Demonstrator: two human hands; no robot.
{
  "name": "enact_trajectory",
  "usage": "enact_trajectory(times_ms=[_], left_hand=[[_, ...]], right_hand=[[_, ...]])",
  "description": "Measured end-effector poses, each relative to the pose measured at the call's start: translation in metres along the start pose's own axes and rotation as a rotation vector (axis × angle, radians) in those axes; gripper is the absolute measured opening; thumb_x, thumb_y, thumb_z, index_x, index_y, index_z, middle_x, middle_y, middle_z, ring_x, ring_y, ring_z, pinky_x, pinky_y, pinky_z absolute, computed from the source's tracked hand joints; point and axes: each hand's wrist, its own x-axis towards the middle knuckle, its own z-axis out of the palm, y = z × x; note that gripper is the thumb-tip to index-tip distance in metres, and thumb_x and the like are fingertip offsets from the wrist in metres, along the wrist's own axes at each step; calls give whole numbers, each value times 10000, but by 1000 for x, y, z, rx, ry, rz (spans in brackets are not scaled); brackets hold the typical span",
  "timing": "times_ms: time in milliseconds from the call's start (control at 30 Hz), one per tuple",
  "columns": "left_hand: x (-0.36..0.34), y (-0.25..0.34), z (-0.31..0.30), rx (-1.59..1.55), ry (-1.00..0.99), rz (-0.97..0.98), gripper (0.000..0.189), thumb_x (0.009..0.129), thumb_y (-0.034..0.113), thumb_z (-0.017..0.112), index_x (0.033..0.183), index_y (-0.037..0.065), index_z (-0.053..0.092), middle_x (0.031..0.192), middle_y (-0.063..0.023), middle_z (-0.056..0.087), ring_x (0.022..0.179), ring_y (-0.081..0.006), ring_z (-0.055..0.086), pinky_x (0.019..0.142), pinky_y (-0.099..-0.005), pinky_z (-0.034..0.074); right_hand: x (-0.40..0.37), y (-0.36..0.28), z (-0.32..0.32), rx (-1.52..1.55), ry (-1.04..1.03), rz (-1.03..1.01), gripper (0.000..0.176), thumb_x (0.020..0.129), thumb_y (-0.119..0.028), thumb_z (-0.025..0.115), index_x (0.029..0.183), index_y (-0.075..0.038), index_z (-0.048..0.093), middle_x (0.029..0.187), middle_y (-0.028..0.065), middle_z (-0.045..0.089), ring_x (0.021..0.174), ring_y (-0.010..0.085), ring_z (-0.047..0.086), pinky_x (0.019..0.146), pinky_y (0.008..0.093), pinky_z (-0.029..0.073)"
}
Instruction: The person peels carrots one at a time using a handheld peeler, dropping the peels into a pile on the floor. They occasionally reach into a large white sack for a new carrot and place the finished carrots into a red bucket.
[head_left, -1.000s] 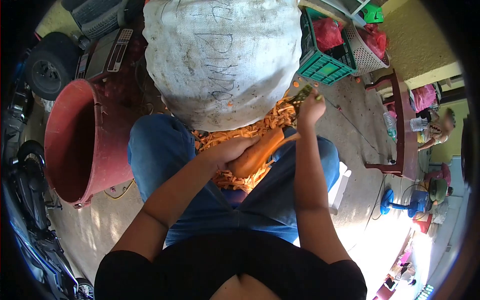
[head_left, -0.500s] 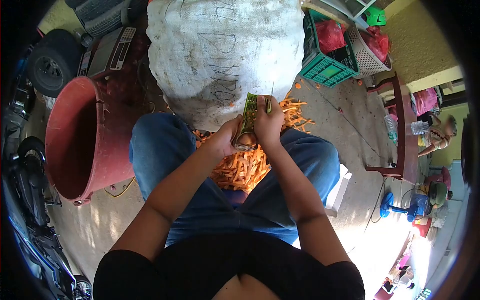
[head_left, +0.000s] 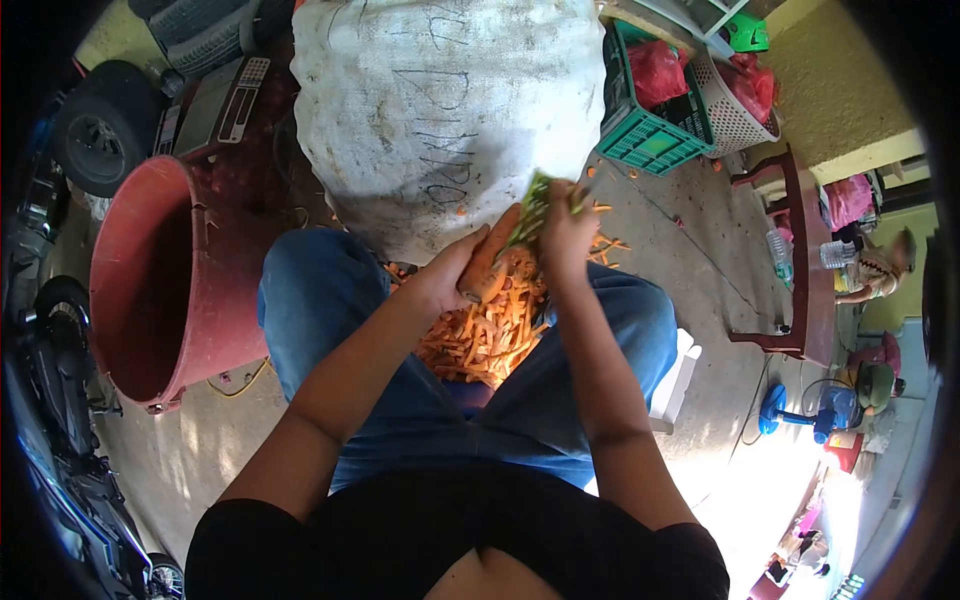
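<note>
My left hand (head_left: 445, 275) is closed around a thick orange carrot (head_left: 488, 258), which is tilted with its blunt end toward me. My right hand (head_left: 567, 240) grips a green slotted peeler (head_left: 533, 208) near the far end of the carrot; it is slightly blurred by motion. Below both hands, between my knees, lies a heap of orange carrot peelings (head_left: 485, 340). More strips spread out past my right knee. Just beyond the hands stands a large white woven sack (head_left: 450, 110) with handwriting on it.
A big red tub (head_left: 235, 280) stands open at my left, near a tire (head_left: 105, 125) and a motorcycle (head_left: 70, 400). At upper right are a green crate (head_left: 655, 140) and a white basket (head_left: 735, 115). A wooden table (head_left: 815, 270) and people (head_left: 880, 265) are farther right.
The peeler has swung up and right off the carrot with my right hand, leaving more of the carrot's orange surface showing. My left hand stays nearly in place.
</note>
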Motion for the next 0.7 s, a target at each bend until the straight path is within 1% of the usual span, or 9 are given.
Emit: enact_trajectory(times_ms=[33,67,133,267,333,433,467,600,700], left_hand=[[2,-3,-5,25,-165,41,368,854,384,340,923,58,496,779,-65,559,665,-145,562,558,-279,487],[4,-4,-9,28,-166,40,368,854,384,340,923,58,496,779,-65,559,665,-145,562,558,-279,487],[2,-5,-7,-8,-142,102,360,869,355,302,935,54,489,783,-62,559,660,-148,561,558,-289,488],[-5,-1,2,-58,-33,67,350,879,326,272,950,51,478,776,-64,557,640,-151,558,550,-292,489],[-1,5,-5,32,-212,72,309,880,250,304,997,10,460,860,-96,561,722,-174,576,631,-317,496],[-10,-4,-1,172,-194,-108,321,884,258,298,996,4,459,840,-107,561,697,-165,573,629,-303,492],[-18,-8,5,171,-193,-107,321,884,258,298,996,4,459,840,-107,561,697,-165,573,629,-303,492],[-43,-7,42,472,67,-138,364,874,307,325,1033,-5,425,808,-143,552,690,-206,571,608,-316,490],[-7,-1,-5,102,-345,-47,358,867,316,335,1029,23,460,855,-112,564,711,-195,578,634,-334,498]], right_hand=[[-16,-14,5,91,-116,99,252,821,-234,485,720,-8,534,596,40,513,465,104,454,435,248,371],[-23,-15,9,-94,-114,-108,241,820,-216,486,766,12,541,599,63,527,503,133,496,483,275,393],[-36,-28,15,-156,-71,-212,195,803,-170,499,777,18,545,568,154,526,492,238,521,487,333,403],[-32,-22,14,-272,-80,-117,222,813,-194,486,819,19,547,592,154,529,535,214,527,533,302,405],[-24,-18,14,-295,11,-233,157,780,-143,518,752,8,554,584,194,531,537,312,545,485,357,404],[25,18,-6,-437,264,-199,238,800,-224,482,725,-15,568,580,173,553,525,289,550,480,370,419],[41,8,-18,-515,336,52,249,802,-220,484,692,-7,552,576,177,545,506,283,539,469,367,415],[71,34,-49,-441,497,21,275,796,-242,497,607,-45,532,526,81,539,441,154,499,410,305,368],[43,18,-26,-207,335,-33,244,807,-212,491,667,-17,531,552,60,527,450,149,477,425,301,366]])
